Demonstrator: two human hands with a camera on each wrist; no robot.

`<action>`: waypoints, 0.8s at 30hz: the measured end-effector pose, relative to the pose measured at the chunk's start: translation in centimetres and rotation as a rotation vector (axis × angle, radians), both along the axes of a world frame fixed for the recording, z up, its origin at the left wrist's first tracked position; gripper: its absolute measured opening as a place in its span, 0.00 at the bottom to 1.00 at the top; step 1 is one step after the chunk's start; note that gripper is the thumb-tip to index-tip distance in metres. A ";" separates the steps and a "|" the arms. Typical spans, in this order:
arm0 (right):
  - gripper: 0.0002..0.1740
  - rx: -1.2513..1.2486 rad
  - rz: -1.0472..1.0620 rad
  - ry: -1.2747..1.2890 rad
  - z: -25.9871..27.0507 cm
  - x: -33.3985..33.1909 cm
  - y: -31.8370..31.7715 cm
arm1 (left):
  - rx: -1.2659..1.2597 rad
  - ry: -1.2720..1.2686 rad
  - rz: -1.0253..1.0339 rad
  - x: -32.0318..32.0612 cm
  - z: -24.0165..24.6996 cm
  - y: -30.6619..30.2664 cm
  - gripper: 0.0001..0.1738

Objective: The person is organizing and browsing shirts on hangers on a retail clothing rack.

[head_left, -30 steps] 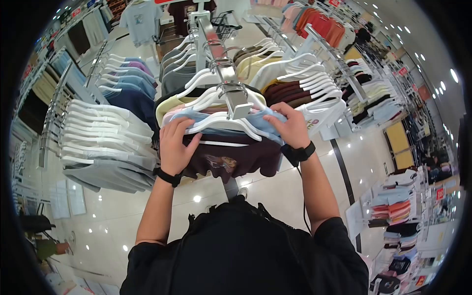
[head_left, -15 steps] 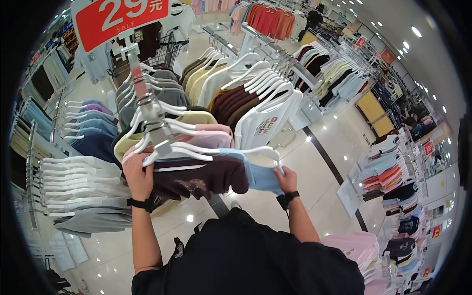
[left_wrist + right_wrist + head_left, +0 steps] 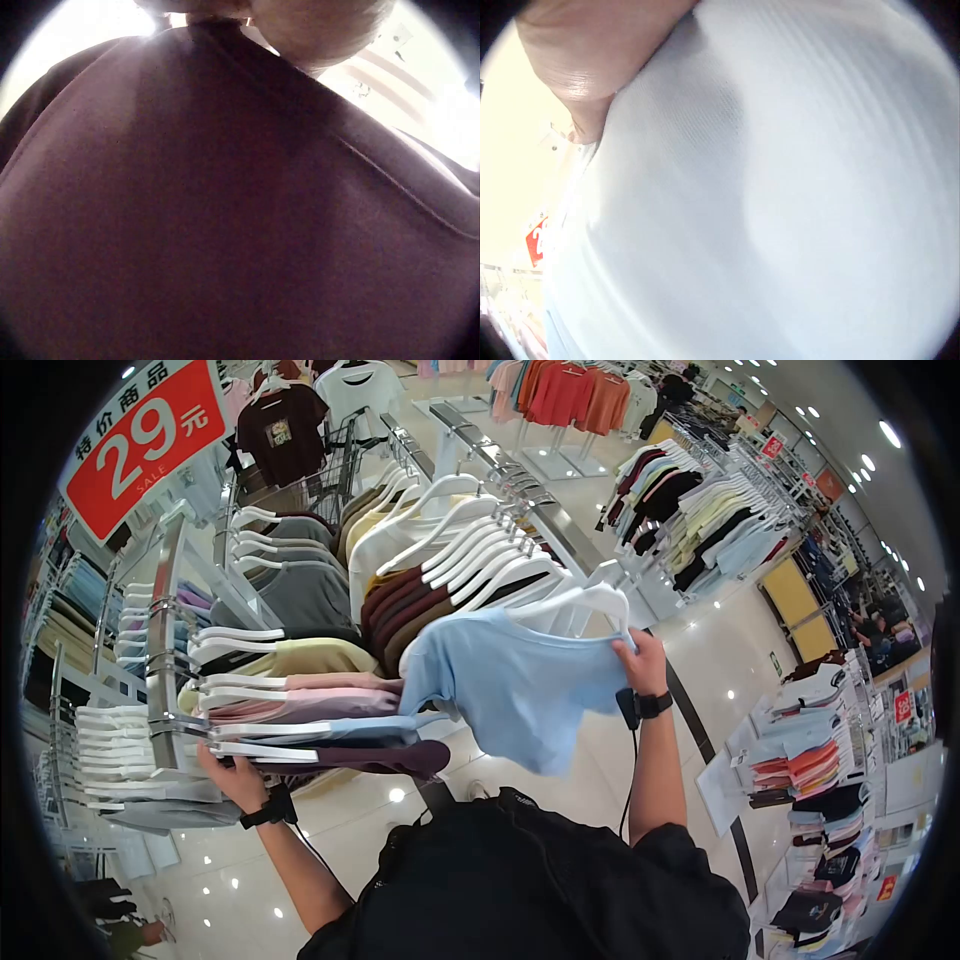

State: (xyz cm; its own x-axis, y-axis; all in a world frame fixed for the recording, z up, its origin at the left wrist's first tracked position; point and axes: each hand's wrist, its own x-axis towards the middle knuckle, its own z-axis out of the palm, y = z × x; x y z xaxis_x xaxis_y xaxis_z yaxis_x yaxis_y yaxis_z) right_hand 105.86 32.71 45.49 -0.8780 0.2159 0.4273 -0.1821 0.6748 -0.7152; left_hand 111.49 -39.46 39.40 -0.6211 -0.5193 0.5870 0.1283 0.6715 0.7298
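Observation:
My right hand (image 3: pixel 645 663) grips a light-blue T-shirt (image 3: pixel 520 685) at its shoulder by the end of a white hanger (image 3: pixel 590 598). The T-shirt hangs out to the right of the rail (image 3: pixel 165 630), its body swung sideways. In the right wrist view the pale cloth (image 3: pixel 705 225) fills most of the picture beside the thumb. My left hand (image 3: pixel 235 782) is at the front of the rail and pinches a dark maroon shirt (image 3: pixel 385 758) near its hanger. That shirt's cloth (image 3: pixel 225 210) covers the left wrist view, with fingers at its top.
Pink shirts (image 3: pixel 340 703) and a yellow-green shirt (image 3: pixel 325 657) hang behind on the same rail. Maroon and brown shirts (image 3: pixel 400 605) hang to the right. A red sale sign (image 3: pixel 150 445) stands at upper left, and white shirts (image 3: pixel 115 745) hang at far left.
The light-blue T-shirt has come out from among the hung shirts and swung right and up with my right hand. My left hand has moved left along the maroon shirt's hanger.

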 end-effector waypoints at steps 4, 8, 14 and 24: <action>0.24 0.124 0.201 -0.049 6.5 -3.6 -2.4 | -0.098 -0.054 0.270 2.0 2.1 4.3 0.30; 0.23 0.233 0.355 -0.058 4.1 -7.9 -2.7 | -0.068 0.065 0.400 4.4 4.4 8.8 0.32; 0.12 0.090 0.096 0.196 -3.2 -9.6 -1.8 | -0.054 0.361 0.241 8.8 9.8 13.5 0.17; 0.32 0.160 -0.025 -1.283 -57.2 10.8 11.5 | 0.403 -0.557 -0.348 9.9 -15.0 23.2 0.12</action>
